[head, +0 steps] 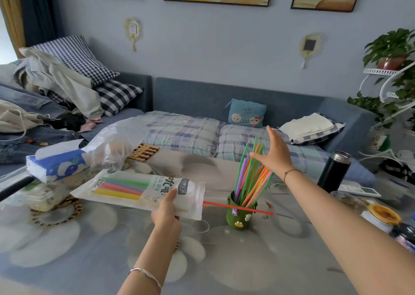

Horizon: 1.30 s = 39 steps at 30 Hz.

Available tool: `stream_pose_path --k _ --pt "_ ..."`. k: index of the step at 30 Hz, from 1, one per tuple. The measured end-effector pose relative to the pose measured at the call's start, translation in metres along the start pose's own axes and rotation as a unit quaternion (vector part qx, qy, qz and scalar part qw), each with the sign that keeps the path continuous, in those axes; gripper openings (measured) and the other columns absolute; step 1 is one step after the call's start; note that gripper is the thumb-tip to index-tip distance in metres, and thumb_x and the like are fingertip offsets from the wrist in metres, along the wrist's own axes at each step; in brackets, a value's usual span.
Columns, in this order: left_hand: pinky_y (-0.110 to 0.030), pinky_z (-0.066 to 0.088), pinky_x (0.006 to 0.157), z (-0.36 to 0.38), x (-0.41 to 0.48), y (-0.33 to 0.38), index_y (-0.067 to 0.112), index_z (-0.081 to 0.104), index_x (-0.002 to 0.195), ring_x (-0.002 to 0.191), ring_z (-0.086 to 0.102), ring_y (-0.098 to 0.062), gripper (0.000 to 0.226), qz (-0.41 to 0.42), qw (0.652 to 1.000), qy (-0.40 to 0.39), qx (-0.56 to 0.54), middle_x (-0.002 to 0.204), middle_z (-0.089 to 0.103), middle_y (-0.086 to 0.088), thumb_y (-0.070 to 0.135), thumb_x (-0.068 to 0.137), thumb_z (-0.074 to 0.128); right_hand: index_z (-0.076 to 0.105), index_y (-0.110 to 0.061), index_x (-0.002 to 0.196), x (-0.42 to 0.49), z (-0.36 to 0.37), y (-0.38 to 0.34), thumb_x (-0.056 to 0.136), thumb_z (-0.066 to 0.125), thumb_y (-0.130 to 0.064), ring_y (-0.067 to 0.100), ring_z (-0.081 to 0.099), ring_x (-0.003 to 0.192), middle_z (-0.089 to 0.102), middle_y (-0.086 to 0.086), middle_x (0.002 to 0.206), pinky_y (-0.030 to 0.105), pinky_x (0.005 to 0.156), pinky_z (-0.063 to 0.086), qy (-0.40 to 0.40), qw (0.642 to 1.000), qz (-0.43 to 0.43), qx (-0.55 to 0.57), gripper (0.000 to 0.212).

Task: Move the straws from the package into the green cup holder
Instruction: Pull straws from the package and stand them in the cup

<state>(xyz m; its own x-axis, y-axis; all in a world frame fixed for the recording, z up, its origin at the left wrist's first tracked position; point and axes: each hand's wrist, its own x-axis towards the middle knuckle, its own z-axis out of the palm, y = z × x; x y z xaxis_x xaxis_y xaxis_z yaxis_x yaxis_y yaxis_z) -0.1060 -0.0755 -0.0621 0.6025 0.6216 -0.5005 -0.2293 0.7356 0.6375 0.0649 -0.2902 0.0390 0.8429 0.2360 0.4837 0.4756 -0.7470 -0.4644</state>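
Observation:
My left hand [167, 211] grips the clear straw package [125, 189] near its open right end and holds it level above the table. Several coloured straws lie inside it. One red straw [238, 208] sticks out of the package mouth and crosses in front of the green cup holder [239, 216]. The holder stands upright on the table with a bundle of straws [251, 178] fanned out of its top. My right hand [276, 153] hovers flat over the straw tips, fingers spread, holding nothing.
A tissue pack [56, 164] and a crumpled plastic bag [116, 142] lie at the left. A black flask [334, 171] stands at the right, with jars [381, 218] nearer the right edge. Behind the table [224, 261] is a sofa bed [190, 133].

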Motion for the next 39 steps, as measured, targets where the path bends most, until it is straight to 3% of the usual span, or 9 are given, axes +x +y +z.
stream_pose_path --k 6,12,16,20,24,27,30,35,39 --pt "-0.036 0.051 0.087 0.004 0.005 0.0 0.005 0.046 0.137 0.095 0.062 -0.027 0.068 0.002 1.0 -0.011 -0.004 0.127 0.062 -0.014 0.009 0.076 0.077 0.014 -0.02 0.15 0.018 0.002 0.0 0.081 0.063 -0.048 0.023 0.022 0.144 0.019 0.003 0.158 0.043 0.116 0.024 -0.099 0.991 -0.036 -0.08 0.089" --pt "-0.036 0.052 0.086 0.006 0.009 0.002 0.005 0.047 0.136 0.086 0.063 -0.025 0.068 0.0 1.0 -0.019 -0.006 0.125 0.063 -0.014 0.008 0.076 0.077 0.049 -0.019 0.133 0.022 -0.001 -0.011 0.091 0.046 -0.048 0.027 0.044 0.129 0.052 0.01 0.138 0.041 0.113 0.02 -0.124 0.971 -0.05 -0.198 0.052" --pt "-0.036 0.052 0.087 0.005 0.002 0.005 0.005 0.047 0.136 0.092 0.063 -0.026 0.067 -0.006 1.0 -0.019 -0.008 0.127 0.063 -0.014 0.009 0.076 0.076 0.058 -0.016 0.124 0.003 -0.01 -0.019 0.093 0.049 -0.035 0.024 0.048 0.125 0.06 0.005 0.129 0.039 0.112 0.027 0.036 0.988 -0.127 -0.08 0.038" --pt "-0.034 0.053 0.086 0.0 -0.008 0.018 0.008 0.047 0.137 0.083 0.064 -0.022 0.067 -0.006 1.0 -0.014 -0.018 0.127 0.063 -0.012 0.01 0.077 0.076 0.064 -0.01 0.105 -0.059 -0.015 -0.035 0.093 0.05 -0.021 0.013 0.056 0.095 0.065 -0.001 0.102 0.022 0.085 0.042 0.212 0.965 -0.125 0.089 0.021" --pt "-0.033 0.052 0.08 -0.006 -0.019 0.031 0.009 0.046 0.138 0.082 0.064 -0.021 0.07 0.005 0.999 -0.011 -0.029 0.127 0.063 -0.011 0.013 0.075 0.078 0.063 -0.013 0.096 -0.107 0.002 -0.031 0.093 0.052 -0.023 0.017 0.057 0.083 0.062 -0.001 0.09 0.012 0.072 0.042 0.228 0.954 -0.004 0.196 0.015" --pt "-0.033 0.052 0.082 -0.01 -0.032 0.039 0.01 0.047 0.137 0.092 0.064 -0.023 0.069 0.012 0.999 -0.013 -0.036 0.127 0.063 -0.011 0.014 0.076 0.078 0.065 -0.012 0.097 -0.128 0.01 -0.036 0.093 0.052 -0.024 0.016 0.058 0.09 0.066 0.005 0.099 0.019 0.074 0.044 0.195 0.936 0.097 0.277 0.018" --pt "-0.033 0.052 0.08 -0.013 -0.046 0.043 0.009 0.048 0.136 0.088 0.065 -0.021 0.066 0.026 0.998 -0.03 -0.041 0.121 0.064 -0.009 0.013 0.077 0.077 0.067 -0.007 0.096 -0.138 0.017 -0.049 0.096 0.046 -0.023 0.02 0.062 0.094 0.067 0.007 0.103 0.016 0.066 0.045 0.135 0.882 0.225 0.391 0.026" --pt "-0.041 0.052 0.095 -0.011 -0.078 0.038 0.005 0.056 0.129 0.105 0.066 -0.027 0.058 0.11 0.989 -0.093 0.023 0.121 0.067 -0.013 0.014 0.076 0.079 0.057 -0.002 0.099 -0.162 0.028 -0.095 0.098 0.039 -0.022 0.026 0.057 0.102 0.058 0.016 0.116 0.036 0.096 0.045 -0.032 0.635 0.377 0.674 0.027" --pt "-0.025 0.054 0.072 -0.009 -0.099 0.037 0.007 0.063 0.113 0.088 0.067 -0.016 0.041 0.19 0.958 -0.16 0.143 0.102 0.071 -0.008 0.013 0.076 0.079 0.053 -0.002 0.112 -0.182 0.042 -0.126 0.099 0.035 -0.029 0.028 0.058 0.098 0.061 0.017 0.107 0.04 0.098 0.043 -0.081 0.501 0.428 0.748 0.035"
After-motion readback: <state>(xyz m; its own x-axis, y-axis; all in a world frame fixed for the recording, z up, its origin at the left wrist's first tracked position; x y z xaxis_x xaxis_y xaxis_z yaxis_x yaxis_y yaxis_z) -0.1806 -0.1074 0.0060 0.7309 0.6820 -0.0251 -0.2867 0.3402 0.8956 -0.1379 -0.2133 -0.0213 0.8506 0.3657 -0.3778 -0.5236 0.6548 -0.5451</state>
